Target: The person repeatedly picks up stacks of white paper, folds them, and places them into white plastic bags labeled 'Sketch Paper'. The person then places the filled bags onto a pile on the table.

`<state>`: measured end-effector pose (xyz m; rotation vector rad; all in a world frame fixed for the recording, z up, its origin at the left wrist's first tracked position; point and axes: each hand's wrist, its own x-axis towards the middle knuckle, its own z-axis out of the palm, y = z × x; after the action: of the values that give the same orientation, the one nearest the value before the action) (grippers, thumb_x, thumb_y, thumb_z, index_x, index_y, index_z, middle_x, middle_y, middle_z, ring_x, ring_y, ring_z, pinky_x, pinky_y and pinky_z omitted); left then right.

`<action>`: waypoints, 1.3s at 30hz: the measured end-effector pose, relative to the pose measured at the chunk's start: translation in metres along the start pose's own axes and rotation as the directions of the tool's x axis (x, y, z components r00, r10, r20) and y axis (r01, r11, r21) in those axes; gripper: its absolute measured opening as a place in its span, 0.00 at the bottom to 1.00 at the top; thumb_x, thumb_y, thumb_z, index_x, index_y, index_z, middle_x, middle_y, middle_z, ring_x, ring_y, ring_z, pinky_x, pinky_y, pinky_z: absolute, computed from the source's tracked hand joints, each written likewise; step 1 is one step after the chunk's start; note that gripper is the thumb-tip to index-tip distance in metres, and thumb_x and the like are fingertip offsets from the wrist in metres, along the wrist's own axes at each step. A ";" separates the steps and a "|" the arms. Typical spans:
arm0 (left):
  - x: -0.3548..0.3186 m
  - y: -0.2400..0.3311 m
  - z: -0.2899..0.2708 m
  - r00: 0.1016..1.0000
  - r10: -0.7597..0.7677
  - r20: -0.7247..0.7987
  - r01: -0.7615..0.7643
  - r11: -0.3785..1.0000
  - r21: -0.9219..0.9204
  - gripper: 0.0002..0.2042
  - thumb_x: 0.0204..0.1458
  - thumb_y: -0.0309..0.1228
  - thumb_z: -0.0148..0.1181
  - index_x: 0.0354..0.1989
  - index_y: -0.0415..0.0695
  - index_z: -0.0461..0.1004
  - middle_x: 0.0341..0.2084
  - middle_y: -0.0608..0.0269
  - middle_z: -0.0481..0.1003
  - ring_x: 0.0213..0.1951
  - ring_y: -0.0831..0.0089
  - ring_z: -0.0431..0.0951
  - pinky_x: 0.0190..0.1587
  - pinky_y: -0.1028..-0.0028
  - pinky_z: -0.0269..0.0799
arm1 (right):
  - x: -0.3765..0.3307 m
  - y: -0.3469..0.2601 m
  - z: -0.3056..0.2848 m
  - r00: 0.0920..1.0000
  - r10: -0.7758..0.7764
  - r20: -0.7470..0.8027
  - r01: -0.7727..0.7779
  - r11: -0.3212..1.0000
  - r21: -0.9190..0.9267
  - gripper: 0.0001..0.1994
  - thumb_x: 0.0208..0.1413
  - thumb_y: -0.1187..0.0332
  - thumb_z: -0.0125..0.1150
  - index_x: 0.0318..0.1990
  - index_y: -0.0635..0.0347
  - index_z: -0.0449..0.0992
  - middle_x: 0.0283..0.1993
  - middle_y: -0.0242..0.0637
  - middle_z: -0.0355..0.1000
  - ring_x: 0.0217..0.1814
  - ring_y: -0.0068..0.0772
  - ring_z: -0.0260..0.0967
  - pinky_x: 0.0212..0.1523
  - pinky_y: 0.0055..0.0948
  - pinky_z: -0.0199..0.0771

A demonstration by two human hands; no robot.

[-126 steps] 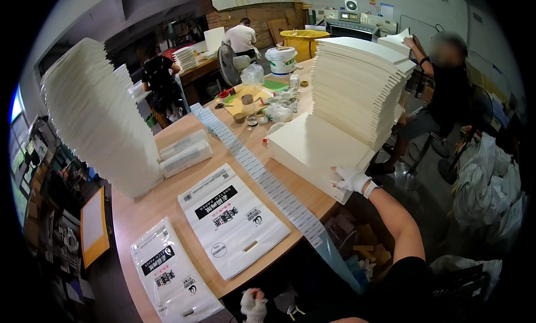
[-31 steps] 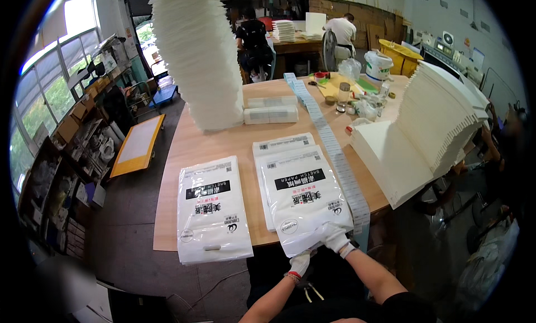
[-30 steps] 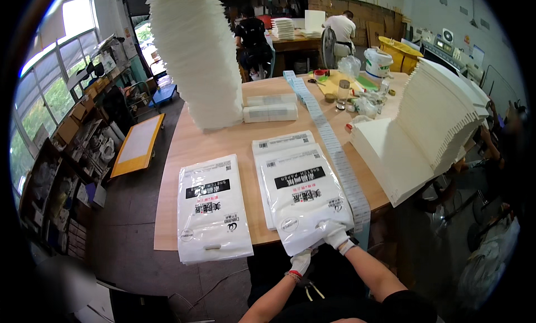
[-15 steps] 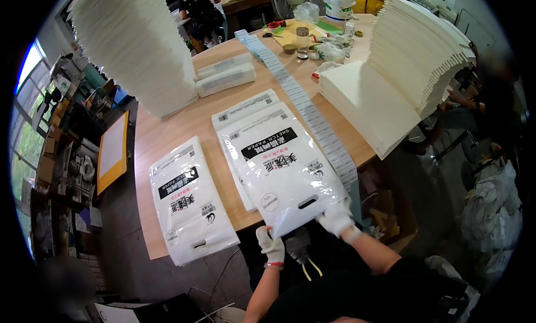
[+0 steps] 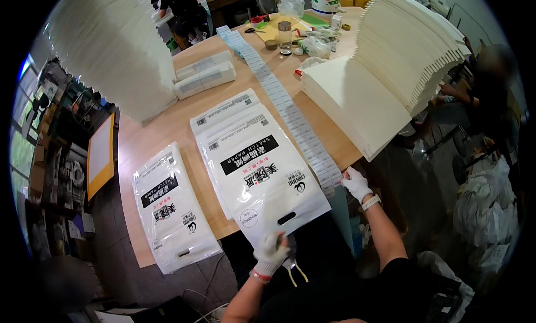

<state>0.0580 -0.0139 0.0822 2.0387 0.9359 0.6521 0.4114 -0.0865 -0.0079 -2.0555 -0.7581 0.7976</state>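
My right hand [image 5: 357, 186], in a white knit glove, is closed with its fingertips pinching the near end of a long strip of pale blue labels [image 5: 285, 108]. My left hand [image 5: 271, 255], also gloved with bare fingertips, is just below the near edge of a white plastic bag of sketch paper [image 5: 265, 178]. Motion smears its fingers, and I cannot tell whether it touches the bag. That bag lies on top of another white bag [image 5: 200, 122], its handle slot toward me. A third similar bag [image 5: 174, 211] lies at the left, overhanging the table edge.
A tall paper stack [image 5: 111, 55] stands at the far left, beside two wrapped bundles [image 5: 205, 80]. Folded cream sheets [image 5: 357, 100] fan upward at the right. Toward the back are a glass [image 5: 285, 38], scissors [image 5: 254, 30] and tape [image 5: 258, 22]. A person [image 5: 494, 88] sits at right.
My right hand has left the bag's near right corner and moved up to the label strip. My left hand has dropped slightly away from the bag's corner. The view has shifted.
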 end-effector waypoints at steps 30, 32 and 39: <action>-0.067 -0.071 0.000 0.509 -0.306 0.804 0.856 0.272 -0.439 0.14 0.54 0.41 0.52 0.40 0.44 0.66 0.27 0.70 0.66 0.29 0.80 0.68 0.34 0.77 0.69 | 0.128 -0.239 0.235 0.929 -0.217 0.300 0.157 0.965 0.212 0.07 0.46 0.66 0.57 0.31 0.58 0.76 0.23 0.31 0.70 0.25 0.18 0.64 0.27 0.20 0.64; -0.090 -0.074 -0.035 0.416 -0.458 0.786 0.897 0.066 -0.437 0.14 0.54 0.41 0.51 0.39 0.42 0.67 0.27 0.68 0.67 0.29 0.79 0.68 0.33 0.76 0.70 | 0.147 -0.254 0.269 0.932 -0.209 0.297 0.187 0.977 0.103 0.08 0.46 0.64 0.55 0.31 0.56 0.76 0.24 0.34 0.71 0.26 0.24 0.67 0.29 0.24 0.66; -0.098 -0.097 -0.050 0.470 -0.784 0.406 0.558 -0.093 -0.825 0.12 0.53 0.31 0.49 0.42 0.39 0.63 0.30 0.64 0.67 0.29 0.76 0.68 0.36 0.72 0.72 | 0.162 -0.281 0.306 0.913 -0.307 0.270 0.384 0.869 -0.311 0.11 0.47 0.60 0.50 0.35 0.50 0.76 0.35 0.43 0.72 0.38 0.46 0.69 0.39 0.36 0.69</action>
<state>-0.0732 -0.0290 0.0184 0.2361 1.1908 0.5533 0.2178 0.3137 0.0292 -2.0713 -1.4437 0.7138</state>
